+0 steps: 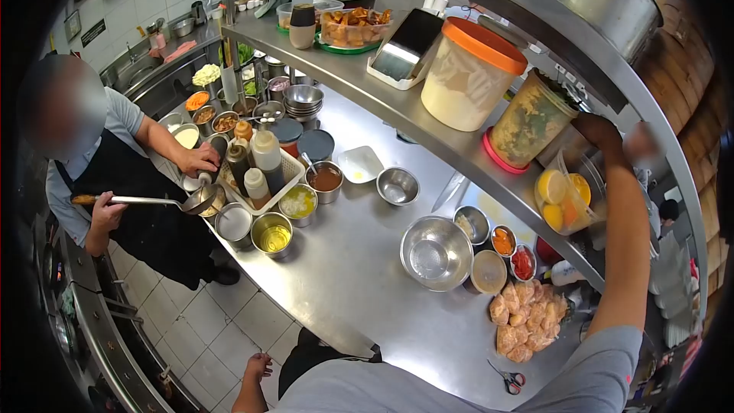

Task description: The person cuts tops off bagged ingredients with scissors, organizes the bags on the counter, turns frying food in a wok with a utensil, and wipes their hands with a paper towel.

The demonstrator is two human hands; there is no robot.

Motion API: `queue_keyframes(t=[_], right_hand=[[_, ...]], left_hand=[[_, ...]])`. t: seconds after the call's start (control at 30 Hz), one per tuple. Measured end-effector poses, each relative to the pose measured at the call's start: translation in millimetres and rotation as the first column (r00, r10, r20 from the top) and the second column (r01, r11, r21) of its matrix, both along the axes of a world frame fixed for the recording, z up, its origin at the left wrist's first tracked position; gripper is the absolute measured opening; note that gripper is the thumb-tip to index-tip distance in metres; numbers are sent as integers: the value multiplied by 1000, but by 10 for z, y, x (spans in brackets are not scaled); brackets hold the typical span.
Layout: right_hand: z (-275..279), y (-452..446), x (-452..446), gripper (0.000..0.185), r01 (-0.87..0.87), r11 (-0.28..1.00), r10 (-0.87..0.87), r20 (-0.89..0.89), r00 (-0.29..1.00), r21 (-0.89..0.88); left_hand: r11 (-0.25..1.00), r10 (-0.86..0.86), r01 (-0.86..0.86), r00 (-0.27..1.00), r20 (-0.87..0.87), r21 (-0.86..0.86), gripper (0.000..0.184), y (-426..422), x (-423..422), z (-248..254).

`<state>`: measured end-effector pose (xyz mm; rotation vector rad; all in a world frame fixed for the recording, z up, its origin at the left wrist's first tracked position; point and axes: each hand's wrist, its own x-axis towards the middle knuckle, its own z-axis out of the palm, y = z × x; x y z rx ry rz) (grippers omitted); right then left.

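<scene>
My right arm reaches up to the steel shelf, and my right hand (pixel 598 131) is in shadow by the rim of a clear tub (pixel 587 210) holding cut lemons (pixel 552 187). Its fingers are partly hidden, so I cannot tell whether they grip anything. Beside that hand stands a tall clear container (pixel 529 126) of yellow-green food on a pink lid. Low at my side hangs my left hand (pixel 258 367), holding nothing, its fingers loosely bent, away from the steel table (pixel 336 283).
At left a co-worker holds a ladle (pixel 200 200) near squeeze bottles (pixel 266 151). A large steel bowl (pixel 436 253), bagged pinkish portions (pixel 527 320) and scissors (pixel 508 377) lie on the table. An orange-lidded tub (pixel 470 76) stands on the shelf.
</scene>
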<state>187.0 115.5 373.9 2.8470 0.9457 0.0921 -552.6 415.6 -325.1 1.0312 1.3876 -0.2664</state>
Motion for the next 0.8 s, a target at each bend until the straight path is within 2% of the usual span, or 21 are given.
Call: queue_keyframes(t=[0.03, 0.07, 0.17, 0.2, 0.23, 0.27, 0.3, 0.37, 0.5, 0.57, 0.6, 0.67, 0.73, 0.8], right_hand=[[-35, -43, 110, 47, 27, 994, -19, 79, 997, -102], [-73, -95, 212, 47, 28, 994, -20, 75, 997, -104], [-49, -91, 229, 42, 95, 995, -92, 79, 993, -40], [6, -38, 167, 47, 100, 985, -73, -188, 979, 139], [24, -1, 136, 51, 149, 941, -2, -435, 900, 304], [-26, -28, 190, 47, 157, 918, -14, -366, 931, 364], [-33, -8, 173, 47, 160, 919, -17, -368, 930, 361], [-42, 7, 132, 42, 143, 929, -59, -245, 968, 341], [-17, 93, 57, 44, 83, 938, -22, -183, 983, 335], [56, 188, -40, 42, 121, 989, -121, -9, 993, 88], [10, 131, 30, 39, 47, 988, -50, 15, 999, 144], [-40, 74, 173, 38, 125, 938, -79, -151, 985, 322], [-129, -88, 469, 40, 120, 939, -84, -125, 989, 322], [-179, -160, 601, 41, 10, 990, -31, 151, 988, 142]], left_hand=[[1000, 6, -6, 1000, 16, 11, 18, 18, 2, 11], [998, 59, -59, 998, 20, -10, 15, 40, 15, 21], [999, 50, -50, 999, 8, -9, 14, 53, 95, 122], [999, 49, -49, 999, 4, -11, 14, 58, 100, 117], [998, 57, -57, 998, 24, -12, 14, 55, 106, 109], [998, 64, -64, 997, 45, -13, 13, 48, 101, 107], [998, 62, -62, 997, 43, -15, 13, 44, 102, 108], [998, 60, -60, 998, 10, -24, 12, 30, 109, 115], [999, 39, -39, 999, -3, -21, 12, 40, 144, 139], [998, 59, -58, 998, 37, -37, 12, 60, 118, 107], [997, 61, -60, 998, 30, -40, 12, 57, 127, 104], [997, 77, -76, 997, 23, -24, 12, 59, 157, 95], [997, 70, -69, 997, 28, -26, 11, 48, 176, 105], [1000, 9, -9, 999, 32, -3, 19, 33, 183, 110]])
